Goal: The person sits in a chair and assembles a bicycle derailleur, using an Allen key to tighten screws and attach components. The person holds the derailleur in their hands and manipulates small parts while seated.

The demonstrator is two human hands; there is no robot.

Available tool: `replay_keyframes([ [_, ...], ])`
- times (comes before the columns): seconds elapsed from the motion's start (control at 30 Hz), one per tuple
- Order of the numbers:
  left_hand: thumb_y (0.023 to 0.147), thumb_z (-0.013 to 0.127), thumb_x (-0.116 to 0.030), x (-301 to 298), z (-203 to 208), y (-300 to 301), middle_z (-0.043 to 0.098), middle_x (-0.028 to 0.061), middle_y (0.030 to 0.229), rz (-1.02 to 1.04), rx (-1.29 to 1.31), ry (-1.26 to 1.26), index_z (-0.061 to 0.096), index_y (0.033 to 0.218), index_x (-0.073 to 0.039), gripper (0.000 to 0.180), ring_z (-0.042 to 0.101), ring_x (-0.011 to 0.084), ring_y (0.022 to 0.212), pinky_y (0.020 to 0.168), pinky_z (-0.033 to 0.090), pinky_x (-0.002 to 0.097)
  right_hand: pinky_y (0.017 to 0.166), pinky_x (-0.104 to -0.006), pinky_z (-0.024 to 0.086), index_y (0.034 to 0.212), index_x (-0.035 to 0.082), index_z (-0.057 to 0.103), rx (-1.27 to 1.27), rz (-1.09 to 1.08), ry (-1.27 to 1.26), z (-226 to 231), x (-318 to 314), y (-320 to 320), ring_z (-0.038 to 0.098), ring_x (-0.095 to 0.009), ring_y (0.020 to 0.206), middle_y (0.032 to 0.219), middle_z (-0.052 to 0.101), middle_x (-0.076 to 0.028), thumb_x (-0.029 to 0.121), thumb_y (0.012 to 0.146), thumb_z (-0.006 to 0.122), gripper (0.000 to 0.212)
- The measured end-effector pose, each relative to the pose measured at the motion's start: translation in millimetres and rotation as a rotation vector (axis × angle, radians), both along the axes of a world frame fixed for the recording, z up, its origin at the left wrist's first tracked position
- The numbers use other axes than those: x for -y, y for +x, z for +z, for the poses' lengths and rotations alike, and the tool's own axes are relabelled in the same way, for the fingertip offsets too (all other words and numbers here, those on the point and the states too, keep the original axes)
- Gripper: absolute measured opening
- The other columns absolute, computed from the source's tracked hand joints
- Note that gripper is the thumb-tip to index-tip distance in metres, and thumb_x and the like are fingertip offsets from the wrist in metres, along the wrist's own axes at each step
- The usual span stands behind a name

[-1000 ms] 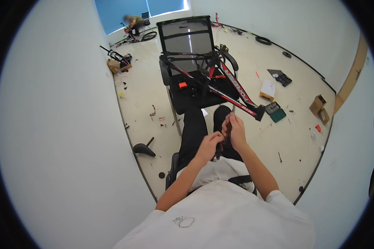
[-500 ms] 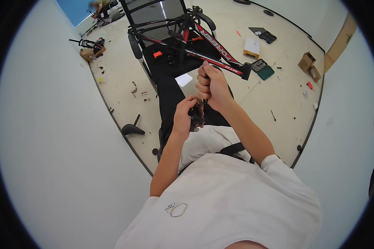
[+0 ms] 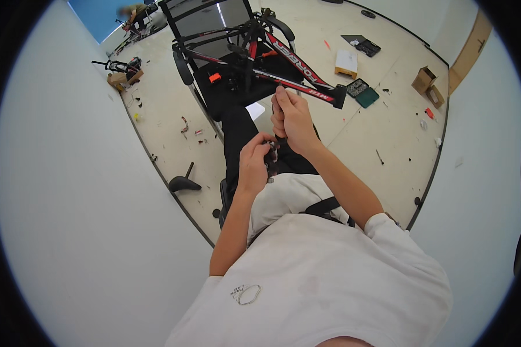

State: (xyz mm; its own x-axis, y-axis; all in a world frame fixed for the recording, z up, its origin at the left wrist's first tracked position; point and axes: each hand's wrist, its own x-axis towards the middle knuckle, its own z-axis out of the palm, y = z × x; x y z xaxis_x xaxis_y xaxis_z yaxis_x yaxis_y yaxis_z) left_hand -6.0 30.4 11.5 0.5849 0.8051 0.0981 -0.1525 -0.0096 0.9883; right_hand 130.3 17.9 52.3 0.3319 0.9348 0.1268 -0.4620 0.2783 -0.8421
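My left hand (image 3: 253,162) is curled round a small black and silver bicycle part (image 3: 271,159) just above my lap. Its exact kind is hard to make out behind the fingers. Directly above and to the right, my right hand (image 3: 295,120) is closed in a fist round a dark, slim tool, mostly hidden. The tool's dark lower end (image 3: 280,140) shows below the fist and reaches down to the part. Beyond my hands, a black, red and white bicycle frame (image 3: 295,63) lies across a black chair (image 3: 208,98).
Tool cases (image 3: 363,92) lie open on the floor to the right, near a white and yellow box (image 3: 346,62) and cardboard boxes (image 3: 425,81). A bicycle saddle (image 3: 184,184) lies by the left wall. An orange object (image 3: 215,77) rests on the chair. Another person (image 3: 136,16) sits far left.
My right fist has turned slightly and shifted a little, and the left fingers have moved on the part. The whole view has shifted slightly.
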Motion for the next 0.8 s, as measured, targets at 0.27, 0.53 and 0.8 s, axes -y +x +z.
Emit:
replay_keyframes([
  [0.27, 0.087, 0.046, -0.008, 13, 3, 3, 0.056, 0.0173, 0.076, 0.274, -0.225, 0.561, 0.056, 0.090, 0.003, 0.015, 0.055, 0.0324, 0.066, 0.064, 0.045, 0.0396, 0.038, -0.0234, 0.020, 0.076, 0.007, 0.045, 0.078, -0.137, 0.042, -3, 1, -9, 0.026, -0.005, 0.041, 0.056, 0.028, 0.005, 0.034, 0.102, 0.047, 0.038],
  [0.53, 0.088, 0.051, -0.010, 16, 3, 2, 0.056, 0.0152, 0.079, 0.307, -0.317, 0.751, 0.057, 0.089, -0.001, 0.011, 0.056, 0.0342, 0.067, 0.061, 0.044, 0.0404, 0.038, -0.0237, 0.018, 0.076, 0.009, 0.045, -0.041, -0.136, -0.010, -1, 2, -10, 0.024, -0.005, 0.042, 0.056, 0.027, 0.005, 0.035, 0.102, 0.047, 0.037],
  [0.8, 0.088, 0.055, -0.009, 10, -9, 1, 0.055, 0.0113, 0.073, 0.209, -0.184, 0.576, 0.059, 0.088, 0.000, 0.010, 0.053, 0.0240, 0.062, 0.060, 0.043, 0.0328, 0.043, -0.0246, 0.022, 0.076, 0.010, 0.042, -0.537, 0.150, -0.162, -19, -1, 11, 0.023, -0.008, 0.047, 0.058, 0.023, 0.005, 0.031, 0.102, 0.044, 0.034],
])
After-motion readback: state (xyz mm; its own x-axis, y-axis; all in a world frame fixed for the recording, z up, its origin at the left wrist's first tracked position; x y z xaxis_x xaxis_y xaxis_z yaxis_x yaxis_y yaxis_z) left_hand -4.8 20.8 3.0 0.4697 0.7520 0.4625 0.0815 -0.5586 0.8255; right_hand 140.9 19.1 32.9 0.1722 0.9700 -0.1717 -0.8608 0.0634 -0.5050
